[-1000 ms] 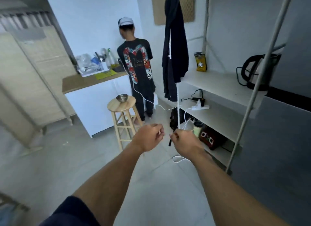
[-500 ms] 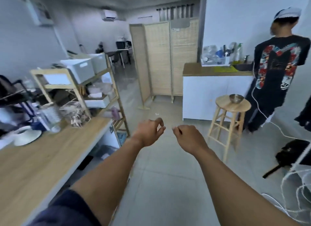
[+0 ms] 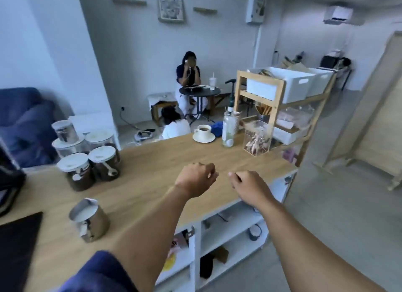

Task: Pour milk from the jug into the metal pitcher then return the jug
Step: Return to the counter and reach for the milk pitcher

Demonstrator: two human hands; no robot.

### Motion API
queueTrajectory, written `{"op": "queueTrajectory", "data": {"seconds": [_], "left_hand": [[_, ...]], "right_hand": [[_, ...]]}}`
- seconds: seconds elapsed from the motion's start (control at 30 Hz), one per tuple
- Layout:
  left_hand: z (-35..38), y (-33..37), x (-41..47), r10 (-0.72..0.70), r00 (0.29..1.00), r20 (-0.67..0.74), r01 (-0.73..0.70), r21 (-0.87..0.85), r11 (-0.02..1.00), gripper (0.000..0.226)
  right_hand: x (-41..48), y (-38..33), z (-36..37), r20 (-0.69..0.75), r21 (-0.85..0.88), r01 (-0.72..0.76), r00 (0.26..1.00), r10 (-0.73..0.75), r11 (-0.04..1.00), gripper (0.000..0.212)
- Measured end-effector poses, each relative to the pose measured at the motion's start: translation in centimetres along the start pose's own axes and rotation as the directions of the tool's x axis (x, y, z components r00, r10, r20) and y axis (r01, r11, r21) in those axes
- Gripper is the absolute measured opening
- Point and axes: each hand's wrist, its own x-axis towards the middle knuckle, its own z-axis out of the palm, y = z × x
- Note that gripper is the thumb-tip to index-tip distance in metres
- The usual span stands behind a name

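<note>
The metal pitcher (image 3: 90, 224) stands on the wooden counter (image 3: 152, 174) at the lower left, with white milk showing inside it. No milk jug is in view. My left hand (image 3: 195, 178) hovers over the counter's middle with its fingers curled and nothing in it. My right hand (image 3: 248, 186) is a hand's width to the right, over the counter's right edge, also curled and holding nothing. Both hands are well to the right of the pitcher.
Several lidded jars of coffee (image 3: 87, 159) stand at the counter's left. A cup on a saucer (image 3: 203, 133), a pump bottle (image 3: 228, 126) and a clear box (image 3: 256, 139) sit at the far end. A wooden shelf rack (image 3: 280, 100) stands beyond. Two people are near a small round table (image 3: 199, 91).
The view has swung left from the shelves and stool to the wooden counter. Both hands keep the same curled pose in front of me and hold nothing.
</note>
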Motion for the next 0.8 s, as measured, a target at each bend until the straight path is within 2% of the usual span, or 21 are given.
{"op": "queueTrajectory", "data": {"seconds": [0.1, 0.2, 0.4, 0.6, 0.8], "left_hand": [[-1.3, -5.7, -2.0, -0.113, 0.993, -0.039, 0.114, 0.035, 0.993, 0.030], [-2.9, -9.5, -4.5, -0.197, 0.977, -0.076, 0.202, 0.067, 0.977, 0.028], [-6.0, -15.1, -11.9, -0.389, 0.893, -0.226, 0.411, 0.061, 0.909, 0.022], [-6.9, -17.6, -20.0, -0.500, 0.837, -0.224, 0.534, 0.134, 0.835, 0.014], [-5.8, -18.1, -25.6, -0.604, 0.782, -0.152, 0.623, 0.189, 0.759, 0.028]], "right_hand": [[2.9, -4.9, 4.3, 0.067, 0.005, 0.106, 0.992, -0.106, 0.994, 0.047], [4.0, -8.2, 7.3, 0.138, 0.028, 0.153, 0.978, -0.155, 0.988, 0.046], [4.3, -13.0, 10.8, 0.227, 0.061, 0.308, 0.922, -0.313, 0.950, 0.035], [2.5, -13.7, 14.9, 0.329, 0.103, 0.410, 0.846, -0.420, 0.906, 0.028], [1.0, -12.7, 17.4, 0.400, 0.115, 0.398, 0.820, -0.409, 0.910, 0.027]]}}
